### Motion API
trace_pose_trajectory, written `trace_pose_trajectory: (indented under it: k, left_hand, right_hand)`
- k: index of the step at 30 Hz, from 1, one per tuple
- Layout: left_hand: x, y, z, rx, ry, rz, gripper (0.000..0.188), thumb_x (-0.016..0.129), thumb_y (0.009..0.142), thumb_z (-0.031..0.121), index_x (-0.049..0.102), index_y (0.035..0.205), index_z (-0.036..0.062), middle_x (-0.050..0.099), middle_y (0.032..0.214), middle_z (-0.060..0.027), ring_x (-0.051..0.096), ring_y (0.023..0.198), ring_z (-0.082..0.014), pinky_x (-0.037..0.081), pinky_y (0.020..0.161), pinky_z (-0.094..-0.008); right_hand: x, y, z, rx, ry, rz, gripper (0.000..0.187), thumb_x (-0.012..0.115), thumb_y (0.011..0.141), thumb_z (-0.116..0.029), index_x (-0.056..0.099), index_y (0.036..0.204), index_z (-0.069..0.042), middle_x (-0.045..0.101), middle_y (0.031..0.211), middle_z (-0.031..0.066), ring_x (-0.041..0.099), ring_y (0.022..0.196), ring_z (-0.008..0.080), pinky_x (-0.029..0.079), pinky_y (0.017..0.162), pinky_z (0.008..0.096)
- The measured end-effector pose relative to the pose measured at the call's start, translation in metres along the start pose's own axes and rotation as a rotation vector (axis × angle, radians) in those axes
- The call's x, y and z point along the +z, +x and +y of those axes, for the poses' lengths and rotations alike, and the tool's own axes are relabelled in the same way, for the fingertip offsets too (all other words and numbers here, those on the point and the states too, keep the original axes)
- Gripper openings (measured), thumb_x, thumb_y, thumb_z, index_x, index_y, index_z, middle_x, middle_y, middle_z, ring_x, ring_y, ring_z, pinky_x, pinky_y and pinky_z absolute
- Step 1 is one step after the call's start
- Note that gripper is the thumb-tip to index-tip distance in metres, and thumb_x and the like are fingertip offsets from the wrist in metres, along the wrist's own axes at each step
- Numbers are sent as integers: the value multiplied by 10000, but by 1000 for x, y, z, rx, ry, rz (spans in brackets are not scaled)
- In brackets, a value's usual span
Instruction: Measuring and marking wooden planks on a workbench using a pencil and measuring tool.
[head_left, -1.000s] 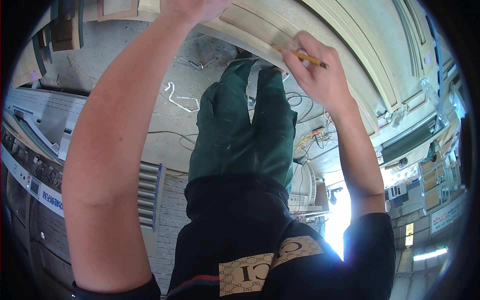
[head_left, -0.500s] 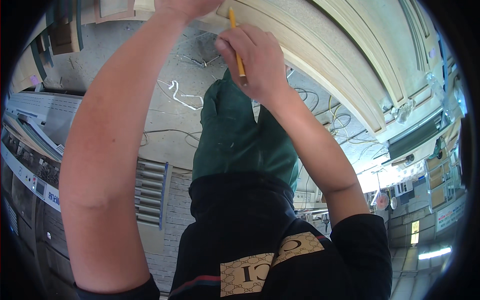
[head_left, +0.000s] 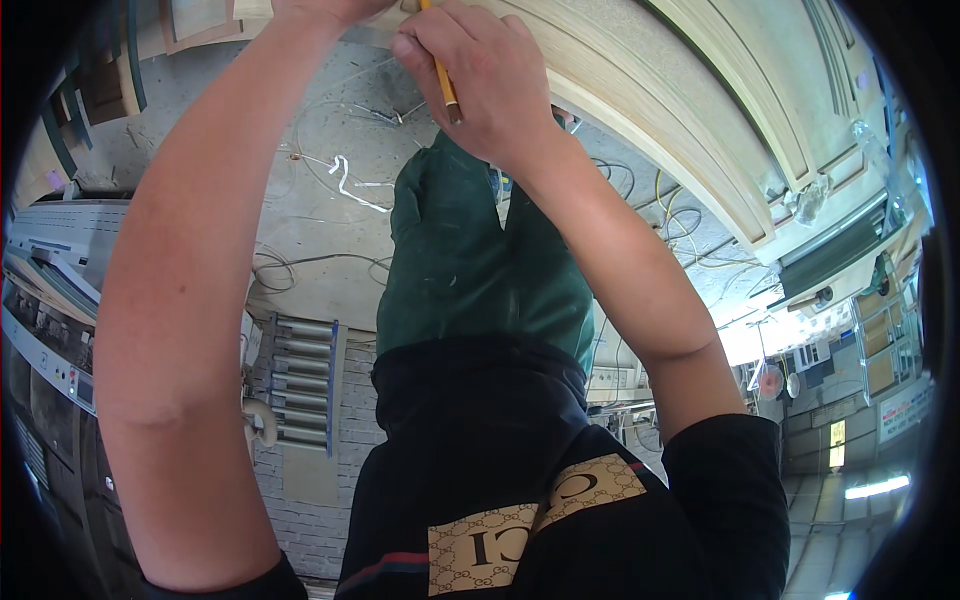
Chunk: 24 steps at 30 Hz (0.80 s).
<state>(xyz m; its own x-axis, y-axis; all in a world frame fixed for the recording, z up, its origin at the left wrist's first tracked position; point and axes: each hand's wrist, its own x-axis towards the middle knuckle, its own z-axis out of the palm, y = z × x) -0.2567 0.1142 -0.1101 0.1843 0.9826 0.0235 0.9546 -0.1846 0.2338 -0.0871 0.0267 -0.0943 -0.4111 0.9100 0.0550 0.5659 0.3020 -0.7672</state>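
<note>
A yellow pencil is held in my right hand, its blunt end sticking out below the fingers. The other end of the pencil reaches the top edge of the picture, over the pale wood. My right hand is closed around it at the near edge of a long pale wooden panel with moulded grooves. At the top edge, to the left, my left hand is close to the same wood. Its fingers are cut off by the picture's rim, so I cannot tell their pose.
Cables and a white strip lie on the grey floor below the wood. Metal rollers stand at the left, near a long machine. Dark-edged boards lean at the upper left.
My right hand has moved a little left and up with the pencil, and my left hand has shifted left too. The view has shifted slightly.
</note>
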Motion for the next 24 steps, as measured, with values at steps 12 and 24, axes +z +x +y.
trace_pose_trajectory:
  k: [12, 24]
  left_hand:
    - [5, -2, -3, -9, -3, -18, 383, 546, 933, 286, 728, 702, 41, 734, 807, -216, 696, 819, -432, 500, 847, -541]
    - [-8, 1, 4, -35, -28, -88, 379, 558, 900, 277, 721, 667, 27, 725, 798, -232, 689, 805, -436, 495, 834, -548]
  right_hand:
    - [-26, 19, -26, 236, 0, -367, 91, 615, 973, -107, 635, 1007, -26, 732, 1178, 224, 704, 1089, 371, 510, 947, 489]
    - [-47, -36, 2, 171, -56, -43, 37, 662, 1014, -129, 682, 999, -101, 688, 892, 53, 658, 804, 288, 393, 691, 405]
